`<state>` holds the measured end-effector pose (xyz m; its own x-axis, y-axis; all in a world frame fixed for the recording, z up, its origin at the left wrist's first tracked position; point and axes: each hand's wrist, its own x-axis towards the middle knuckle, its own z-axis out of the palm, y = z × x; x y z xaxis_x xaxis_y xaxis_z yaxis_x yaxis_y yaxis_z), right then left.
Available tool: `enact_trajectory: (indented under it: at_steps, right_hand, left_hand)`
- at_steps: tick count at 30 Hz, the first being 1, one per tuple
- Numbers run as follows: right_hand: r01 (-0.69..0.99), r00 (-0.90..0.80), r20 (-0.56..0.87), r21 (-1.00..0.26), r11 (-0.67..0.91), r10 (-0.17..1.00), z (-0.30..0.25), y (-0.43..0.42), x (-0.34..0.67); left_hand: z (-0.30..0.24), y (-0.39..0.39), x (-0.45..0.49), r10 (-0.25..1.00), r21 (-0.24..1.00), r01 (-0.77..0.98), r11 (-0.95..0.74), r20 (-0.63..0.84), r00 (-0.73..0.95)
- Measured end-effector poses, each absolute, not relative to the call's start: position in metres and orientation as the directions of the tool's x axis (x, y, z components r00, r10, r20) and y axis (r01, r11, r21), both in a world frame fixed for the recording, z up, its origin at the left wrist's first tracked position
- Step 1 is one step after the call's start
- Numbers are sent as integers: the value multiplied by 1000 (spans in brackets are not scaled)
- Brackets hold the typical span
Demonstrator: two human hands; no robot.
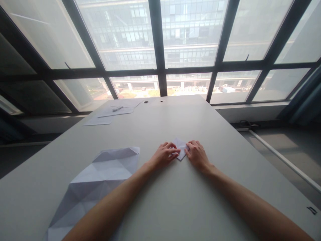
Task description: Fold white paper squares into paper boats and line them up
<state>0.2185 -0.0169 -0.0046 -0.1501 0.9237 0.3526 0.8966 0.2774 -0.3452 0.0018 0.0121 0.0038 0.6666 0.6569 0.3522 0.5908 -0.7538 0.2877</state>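
A small folded piece of white paper (180, 144) lies on the white table, with one corner toward me and another pointing away. My left hand (166, 153) is at its left edge, thumb and fingers closed on the paper. At the right edge, my right hand (197, 152) pinches the paper with its fingers curled. The fingertips cover both side corners. Left of my left forearm rests a large creased sheet of white paper (100, 182), unfolded and partly hidden by the arm.
Several flat white sheets (100, 120) lie at the table's far left, with a small white object (117, 108) on top. Two round holes sit near the far edge of the table (180, 113). Tall windows stand beyond. A black mark (311, 210) is at the right edge.
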Motion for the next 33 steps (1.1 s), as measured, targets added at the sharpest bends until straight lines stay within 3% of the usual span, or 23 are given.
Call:
enact_trajectory:
  at_steps: [8, 17, 22, 28, 33]
  right_hand:
    - [846, -129, 405, -432, 313, 905, -9, -15, 218]
    - [512, 27, 429, -782, 356, 903, -14, -7, 222]
    - [369, 145, 439, -856, 363, 887, -19, 3, 224]
    - [262, 160, 469, -868, 421, 869, -19, 2, 220]
    - [187, 189, 425, -900, 393, 885, -20, 3, 222]
  left_hand:
    - [3, 12, 1, 627, 265, 569, -778, 356, 693]
    - [1, 13, 0, 668, 272, 618, -738, 422, 612]
    - [-2, 21, -5, 786, 455, 654, -604, 477, 394]
    - [-3, 25, -7, 828, 568, 611, -552, 458, 323]
    - [-1, 25, -7, 813, 682, 443, -583, 500, 300]
